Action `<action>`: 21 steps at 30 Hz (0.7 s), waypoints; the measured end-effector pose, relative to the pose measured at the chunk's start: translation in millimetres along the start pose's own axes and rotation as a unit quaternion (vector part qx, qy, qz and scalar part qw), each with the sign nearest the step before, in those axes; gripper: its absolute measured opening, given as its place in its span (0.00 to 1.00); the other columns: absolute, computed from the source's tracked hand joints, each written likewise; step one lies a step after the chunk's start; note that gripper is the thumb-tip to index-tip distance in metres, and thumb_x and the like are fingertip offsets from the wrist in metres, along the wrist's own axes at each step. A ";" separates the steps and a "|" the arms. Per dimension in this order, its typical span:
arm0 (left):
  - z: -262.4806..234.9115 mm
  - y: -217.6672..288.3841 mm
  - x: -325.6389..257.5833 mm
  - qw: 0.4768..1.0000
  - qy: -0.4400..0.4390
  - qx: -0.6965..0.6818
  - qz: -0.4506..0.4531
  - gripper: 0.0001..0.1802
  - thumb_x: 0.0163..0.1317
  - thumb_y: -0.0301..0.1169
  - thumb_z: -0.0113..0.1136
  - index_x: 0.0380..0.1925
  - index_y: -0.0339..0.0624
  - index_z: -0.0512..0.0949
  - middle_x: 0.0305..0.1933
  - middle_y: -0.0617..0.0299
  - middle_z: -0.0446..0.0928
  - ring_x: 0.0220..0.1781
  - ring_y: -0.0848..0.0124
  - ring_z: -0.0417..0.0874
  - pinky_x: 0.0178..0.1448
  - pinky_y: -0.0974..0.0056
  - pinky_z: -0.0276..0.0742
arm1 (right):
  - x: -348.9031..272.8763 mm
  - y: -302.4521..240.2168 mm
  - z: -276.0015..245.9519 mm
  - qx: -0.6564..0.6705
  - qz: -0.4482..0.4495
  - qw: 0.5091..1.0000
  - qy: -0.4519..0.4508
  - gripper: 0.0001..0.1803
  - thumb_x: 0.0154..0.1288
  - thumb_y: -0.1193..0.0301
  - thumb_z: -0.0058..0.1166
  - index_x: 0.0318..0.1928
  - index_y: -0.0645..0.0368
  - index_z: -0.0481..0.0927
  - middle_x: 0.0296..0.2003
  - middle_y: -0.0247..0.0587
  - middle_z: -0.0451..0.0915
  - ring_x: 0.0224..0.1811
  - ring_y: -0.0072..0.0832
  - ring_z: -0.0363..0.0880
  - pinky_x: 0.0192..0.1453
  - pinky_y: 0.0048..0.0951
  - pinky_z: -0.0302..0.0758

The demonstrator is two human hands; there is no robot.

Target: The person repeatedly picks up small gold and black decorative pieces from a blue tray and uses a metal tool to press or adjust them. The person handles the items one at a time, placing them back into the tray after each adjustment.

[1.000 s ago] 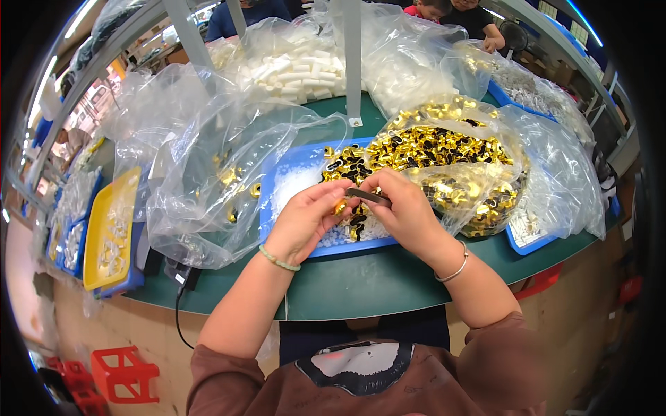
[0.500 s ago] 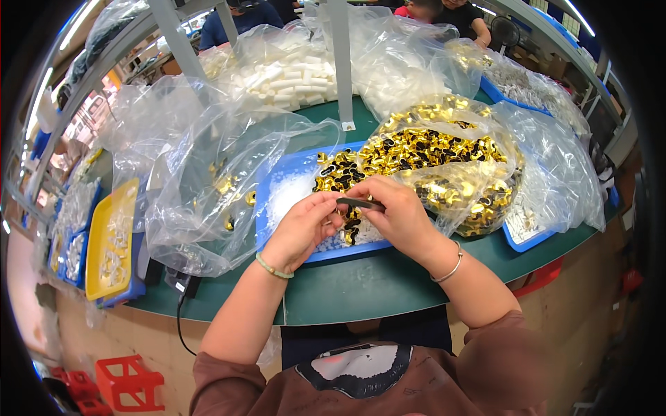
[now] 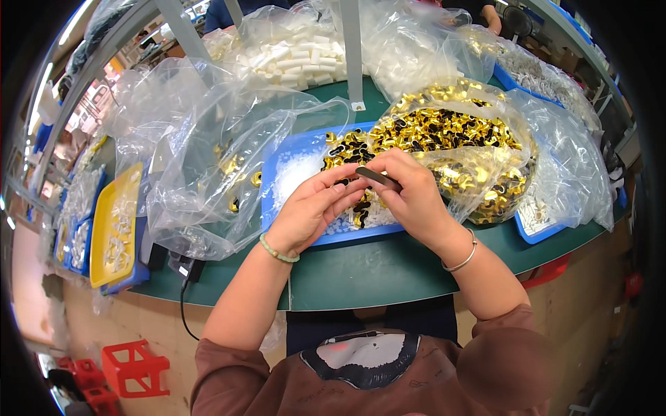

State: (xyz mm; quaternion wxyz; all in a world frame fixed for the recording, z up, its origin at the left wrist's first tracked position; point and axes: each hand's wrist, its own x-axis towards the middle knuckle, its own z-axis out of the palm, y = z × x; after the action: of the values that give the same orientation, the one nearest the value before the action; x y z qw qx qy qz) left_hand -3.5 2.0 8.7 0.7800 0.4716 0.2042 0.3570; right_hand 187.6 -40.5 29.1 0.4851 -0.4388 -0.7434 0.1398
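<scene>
Over blue tray [image 3: 291, 163], dark strip [image 3: 378, 177] pinched — both hands' fingers [image 3: 347, 187] closed on it

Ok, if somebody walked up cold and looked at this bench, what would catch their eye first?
Probably the heap of shiny gold caps spilling from a clear plastic bag at centre right onto the blue tray. Right in front of it, the left hand and right hand meet over the tray, pinching a small dark piece between the fingertips. A yellow tray stands out at far left.
</scene>
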 end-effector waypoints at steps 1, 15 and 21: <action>-0.2 -0.7 0.2 1.000 -0.006 -0.006 -0.003 0.19 0.71 0.25 0.46 0.60 0.31 0.68 0.58 0.57 0.73 0.61 0.71 0.75 0.64 0.67 0.74 | 0.6 -0.1 0.5 0.008 -0.005 1.000 0.002 0.15 0.54 0.84 0.56 0.42 0.59 0.82 0.32 0.43 0.77 0.34 0.37 0.77 0.37 0.32 0.73; 8.1 -3.3 -4.1 0.983 0.057 0.165 0.063 0.19 0.73 0.29 0.47 0.61 0.34 0.70 0.49 0.60 0.78 0.48 0.76 0.79 0.52 0.71 0.75 | -2.0 5.6 3.2 0.020 0.015 0.999 -0.029 0.12 0.54 0.84 0.56 0.40 0.61 0.81 0.32 0.43 0.77 0.31 0.34 0.77 0.34 0.29 0.72; 5.6 -3.6 -4.0 0.946 0.055 0.301 0.106 0.17 0.72 0.30 0.49 0.58 0.35 0.74 0.48 0.62 0.75 0.42 0.79 0.75 0.46 0.72 0.75 | -1.9 3.1 4.1 0.036 0.047 0.998 -0.036 0.13 0.54 0.83 0.56 0.42 0.61 0.82 0.31 0.43 0.77 0.32 0.35 0.76 0.36 0.30 0.72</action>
State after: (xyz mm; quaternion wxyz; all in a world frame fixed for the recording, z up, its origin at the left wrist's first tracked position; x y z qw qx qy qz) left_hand -1.2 -5.4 8.0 0.5470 0.6831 0.2931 0.3849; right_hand 186.1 -39.3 24.1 0.4661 -0.4503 -0.7336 0.2047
